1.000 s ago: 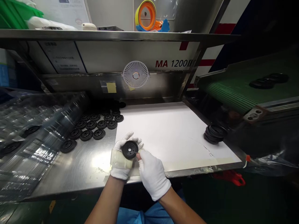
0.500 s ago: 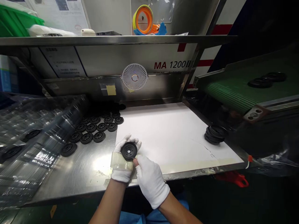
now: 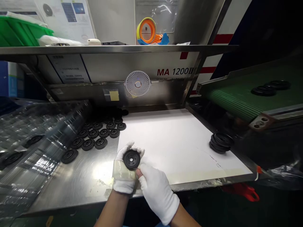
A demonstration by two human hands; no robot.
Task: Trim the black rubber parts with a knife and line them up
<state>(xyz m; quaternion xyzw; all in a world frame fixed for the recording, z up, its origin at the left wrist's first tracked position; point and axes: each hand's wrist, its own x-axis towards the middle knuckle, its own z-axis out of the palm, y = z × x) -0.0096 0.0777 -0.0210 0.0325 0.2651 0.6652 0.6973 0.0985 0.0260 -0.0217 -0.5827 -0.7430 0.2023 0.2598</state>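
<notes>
Fingers [image 3: 129,147] of the left hand [image 3: 123,178] clamp the black disc [image 3: 131,159] above the desk [image 3: 78,176] front edge; the right hand [image 3: 158,193] pinches its lower rim. Seemingly mid-inspection; turning it needs a looser left hold

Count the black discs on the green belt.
2, both toward the right end of the belt: the near disc and the far disc just behind it. Either may be a stack hiding more.
</notes>
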